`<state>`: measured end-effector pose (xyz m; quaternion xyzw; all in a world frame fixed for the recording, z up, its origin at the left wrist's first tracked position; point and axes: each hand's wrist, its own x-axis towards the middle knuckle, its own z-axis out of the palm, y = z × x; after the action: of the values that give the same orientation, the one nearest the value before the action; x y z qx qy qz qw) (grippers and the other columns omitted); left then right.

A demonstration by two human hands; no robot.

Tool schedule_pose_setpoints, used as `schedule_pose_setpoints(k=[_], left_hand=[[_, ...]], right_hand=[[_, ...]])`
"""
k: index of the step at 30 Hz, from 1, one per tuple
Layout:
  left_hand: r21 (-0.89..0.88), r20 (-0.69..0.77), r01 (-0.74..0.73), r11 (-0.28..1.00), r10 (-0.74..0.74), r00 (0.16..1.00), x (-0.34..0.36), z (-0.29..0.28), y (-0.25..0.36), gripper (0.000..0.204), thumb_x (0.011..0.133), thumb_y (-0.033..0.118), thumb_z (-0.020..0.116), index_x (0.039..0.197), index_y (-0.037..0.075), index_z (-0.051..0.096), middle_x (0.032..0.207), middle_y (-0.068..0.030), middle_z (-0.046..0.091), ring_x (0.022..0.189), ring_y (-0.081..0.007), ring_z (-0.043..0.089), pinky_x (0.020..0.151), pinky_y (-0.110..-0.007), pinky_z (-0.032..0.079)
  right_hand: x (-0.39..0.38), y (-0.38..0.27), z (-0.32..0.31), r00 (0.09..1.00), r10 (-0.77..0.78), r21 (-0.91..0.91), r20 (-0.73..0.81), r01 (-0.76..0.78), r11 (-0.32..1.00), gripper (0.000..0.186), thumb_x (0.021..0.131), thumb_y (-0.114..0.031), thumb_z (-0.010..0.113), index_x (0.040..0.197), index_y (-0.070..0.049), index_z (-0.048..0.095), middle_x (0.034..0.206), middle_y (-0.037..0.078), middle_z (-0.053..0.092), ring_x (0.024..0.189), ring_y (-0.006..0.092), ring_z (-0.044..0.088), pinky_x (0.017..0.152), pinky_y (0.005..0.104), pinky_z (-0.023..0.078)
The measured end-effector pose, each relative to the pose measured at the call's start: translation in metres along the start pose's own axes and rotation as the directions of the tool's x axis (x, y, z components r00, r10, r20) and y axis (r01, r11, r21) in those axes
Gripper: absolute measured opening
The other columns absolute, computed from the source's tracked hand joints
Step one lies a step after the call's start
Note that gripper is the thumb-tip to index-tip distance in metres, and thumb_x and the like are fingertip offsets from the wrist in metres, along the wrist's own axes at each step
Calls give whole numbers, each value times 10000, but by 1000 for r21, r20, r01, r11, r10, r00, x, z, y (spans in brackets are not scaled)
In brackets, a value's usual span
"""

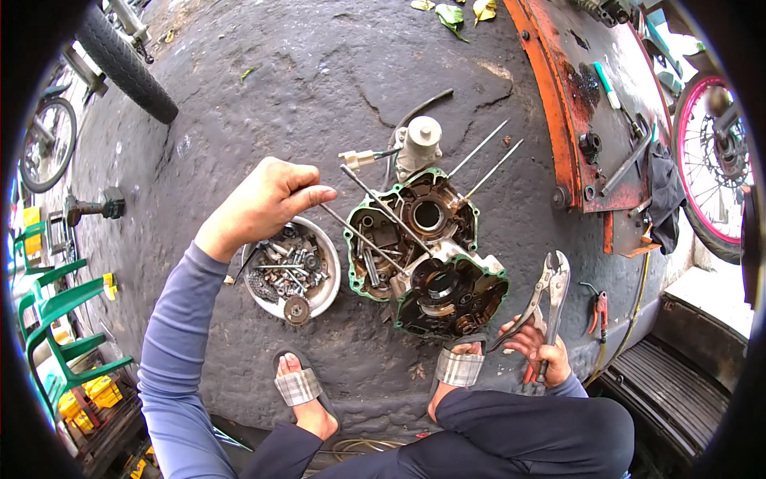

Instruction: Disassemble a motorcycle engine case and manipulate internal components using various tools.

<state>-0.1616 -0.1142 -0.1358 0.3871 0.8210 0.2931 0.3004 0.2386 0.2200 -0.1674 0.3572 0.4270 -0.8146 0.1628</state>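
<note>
Head view shows an engine case [447,249] on the dark ground [199,144] in front of the person, its green-rimmed edges turned upward. Four long studs [383,206] stick out from it, two toward the left and two toward the right. The left hand [271,195] is curled, fingers folded and thumb stretched out, near one stud's tip; I cannot tell whether it pinches this tip. The right hand [550,355] is half open, its thumb gripping a handle of the locking pliers [552,297], near the case's right edge. At the left edge, a white bowl [335,279] of bolts [281,255] leaves almost no gap. On the right, a wider strip of ground separates the case from the orange metal stand [546,96]. A cylindrical motor [419,148] narrows the far side, and sandals [297,388] border the near one.
</note>
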Motion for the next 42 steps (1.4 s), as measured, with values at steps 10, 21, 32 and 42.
schedule_pose_setpoints(k=[10, 21, 32, 42], left_hand=[[-72, 57, -82, 994, 87, 995, -3, -9, -4, 282, 927, 231, 666, 822, -11, 568, 652, -76, 494, 626, -101, 466, 574, -306, 393], [-58, 226, 435, 899, -412, 883, 4, -10, 5, 333, 938, 290, 667, 813, -5, 577, 612, -3, 440, 624, -71, 355, 542, -313, 348], [-216, 267, 305, 928, -244, 932, 6, -15, 2, 343, 954, 245, 641, 736, 8, 524, 623, -8, 439, 615, -91, 383, 550, -318, 350], [-21, 134, 67, 998, -64, 989, 6, -10, -10, 307, 946, 226, 639, 789, -20, 541, 607, -70, 433, 578, -118, 388, 536, -324, 361]], right_hand=[[1, -2, 3, 1000, 7, -7, 2, -7, 1000, 841, 591, -83, 529, 1401, 75, 365, 1346, 296, 513, 1281, 374, 499, 1061, 448, 409], [1, -4, 7, 1000, 19, -7, -14, -19, 1000, 842, 592, -89, 535, 1402, 71, 369, 1341, 295, 515, 1284, 377, 494, 1063, 456, 403], [0, -1, 4, 999, 20, 0, -26, -20, 1000, 839, 596, -85, 532, 1401, 83, 365, 1339, 303, 513, 1290, 386, 491, 1058, 465, 408], [3, -4, 6, 999, 32, 1, -4, -32, 999, 832, 608, -76, 526, 1408, 78, 358, 1348, 302, 510, 1290, 375, 493, 1065, 456, 403]])
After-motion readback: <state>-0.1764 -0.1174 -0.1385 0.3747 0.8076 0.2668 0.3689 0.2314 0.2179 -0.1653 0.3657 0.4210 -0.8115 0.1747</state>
